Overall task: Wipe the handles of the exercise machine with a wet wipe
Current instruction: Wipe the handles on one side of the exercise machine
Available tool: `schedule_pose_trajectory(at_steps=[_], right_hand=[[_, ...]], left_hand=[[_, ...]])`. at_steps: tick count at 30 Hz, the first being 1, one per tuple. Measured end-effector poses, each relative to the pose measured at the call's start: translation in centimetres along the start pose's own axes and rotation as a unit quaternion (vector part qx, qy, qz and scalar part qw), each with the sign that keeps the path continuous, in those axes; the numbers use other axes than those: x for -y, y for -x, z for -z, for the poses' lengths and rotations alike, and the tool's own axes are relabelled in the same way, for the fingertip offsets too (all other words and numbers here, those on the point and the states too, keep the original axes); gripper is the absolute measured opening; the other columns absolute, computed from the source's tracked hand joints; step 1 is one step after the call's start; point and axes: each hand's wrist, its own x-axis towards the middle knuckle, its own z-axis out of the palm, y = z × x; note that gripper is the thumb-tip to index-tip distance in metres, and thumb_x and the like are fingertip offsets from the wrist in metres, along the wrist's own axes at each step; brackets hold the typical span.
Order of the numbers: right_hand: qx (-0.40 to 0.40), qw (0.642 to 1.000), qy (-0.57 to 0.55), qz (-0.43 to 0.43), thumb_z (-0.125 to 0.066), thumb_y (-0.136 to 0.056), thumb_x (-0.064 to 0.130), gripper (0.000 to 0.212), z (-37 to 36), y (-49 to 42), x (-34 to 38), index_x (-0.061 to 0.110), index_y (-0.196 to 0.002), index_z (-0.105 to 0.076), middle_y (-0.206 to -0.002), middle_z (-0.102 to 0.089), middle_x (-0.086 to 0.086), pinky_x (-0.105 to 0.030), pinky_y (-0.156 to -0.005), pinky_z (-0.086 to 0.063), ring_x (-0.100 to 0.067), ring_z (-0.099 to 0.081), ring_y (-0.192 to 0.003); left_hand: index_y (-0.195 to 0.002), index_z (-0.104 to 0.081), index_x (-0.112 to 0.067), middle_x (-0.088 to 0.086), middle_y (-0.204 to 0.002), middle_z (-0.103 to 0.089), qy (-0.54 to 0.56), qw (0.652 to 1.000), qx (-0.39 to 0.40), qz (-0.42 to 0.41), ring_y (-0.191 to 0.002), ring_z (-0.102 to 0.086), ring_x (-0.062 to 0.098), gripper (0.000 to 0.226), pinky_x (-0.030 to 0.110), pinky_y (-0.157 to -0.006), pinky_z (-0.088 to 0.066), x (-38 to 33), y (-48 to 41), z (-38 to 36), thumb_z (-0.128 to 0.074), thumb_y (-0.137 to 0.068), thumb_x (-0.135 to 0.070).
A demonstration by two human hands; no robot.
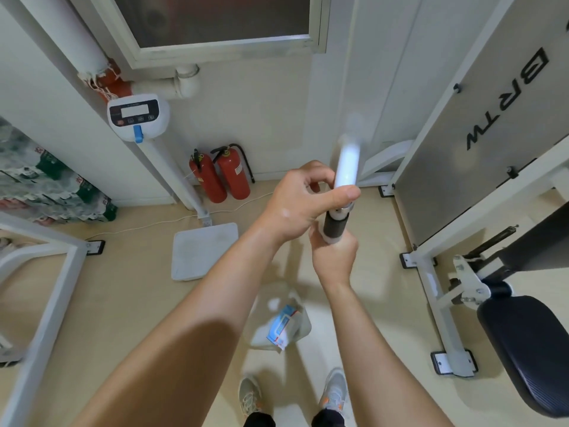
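A white bar of the exercise machine point(348, 163) hangs close in front of me, blurred at the top, and ends in a black grip point(334, 221). My left hand point(303, 201) is closed around the bar just above the grip's metal collar. My right hand point(335, 252) is closed around the lower part of the black grip, with a bit of white wet wipe point(331, 240) showing at the top of the fist. The grip's lower end is hidden inside my right hand.
A wet wipe pack point(283, 326) lies in a clear container on the floor near my feet. A white scale point(204, 251) with its column stands ahead, two red fire extinguishers point(220, 177) behind it. The machine's frame point(437, 291) and black pads point(529, 349) fill the right side.
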Motion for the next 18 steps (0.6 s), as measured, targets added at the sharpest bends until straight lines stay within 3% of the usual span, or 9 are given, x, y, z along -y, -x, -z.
schedule_pose_trajectory(at_steps=[5, 9, 13, 16, 18], right_hand=[[0.232, 0.969, 0.025, -0.078, -0.074, -0.084, 0.011, 0.03, 2.1, -2.0, -2.0, 0.005, -0.065, -0.051, -0.06, -0.049, -0.003, -0.034, -0.059, -0.036, -0.015, -0.044, -0.056], [0.269, 0.962, 0.041, -0.022, -0.073, -0.086, 0.003, 0.034, 3.4, -2.3, 2.8, 0.017, -0.064, -0.051, -0.06, -0.051, 0.004, -0.031, -0.058, -0.041, -0.012, -0.048, -0.059], [0.195, 0.978, -0.034, 0.066, -0.068, -0.073, 0.011, 0.024, 3.6, -1.4, 7.6, 0.019, -0.059, -0.051, -0.051, -0.049, 0.007, -0.03, -0.044, -0.036, -0.018, -0.044, -0.05], [0.001, 0.994, -0.073, 0.08, -0.066, -0.071, 0.028, 0.019, 2.0, 0.1, 7.8, 0.029, -0.059, -0.05, -0.049, -0.053, 0.013, -0.023, -0.048, -0.039, -0.006, -0.045, -0.05], [-0.105, 0.988, -0.053, 0.101, -0.061, -0.073, 0.034, 0.014, 0.7, 0.3, 6.4, 0.026, -0.066, -0.054, -0.055, -0.054, 0.012, -0.029, -0.055, -0.043, -0.007, -0.049, -0.057]], left_hand=[[-0.084, -0.071, -0.001, 0.003, -0.089, -0.051, -0.022, 1.0, 0.016, 0.004, -0.073, -0.041, 0.011, 0.063, 0.025, -0.067, -0.032, -0.3, -0.5, 1.0, -0.074, -0.065, -0.061], [-0.085, -0.073, -0.005, -0.001, -0.091, -0.056, -0.023, 0.999, 0.022, 0.011, -0.077, -0.046, 0.011, 0.06, 0.028, -0.073, -0.035, -0.3, -0.6, 0.8, -0.076, -0.063, -0.061], [-0.081, -0.073, -0.008, -0.007, -0.086, -0.058, -0.014, 0.999, 0.023, 0.016, -0.078, -0.05, 0.012, 0.055, 0.031, -0.076, -0.038, -0.3, -0.7, 0.1, -0.078, -0.06, -0.058], [-0.082, -0.073, -0.003, -0.006, -0.085, -0.057, -0.002, 1.0, 0.018, 0.009, -0.073, -0.049, 0.007, 0.058, 0.026, -0.073, -0.038, -0.3, -0.6, -0.8, -0.078, -0.06, -0.056], [-0.082, -0.072, 0.002, 0.001, -0.085, -0.054, 0.013, 1.0, 0.01, 0.003, -0.07, -0.046, 0.008, 0.057, 0.025, -0.068, -0.036, -0.4, -0.3, -1.3, -0.081, -0.064, -0.051]])
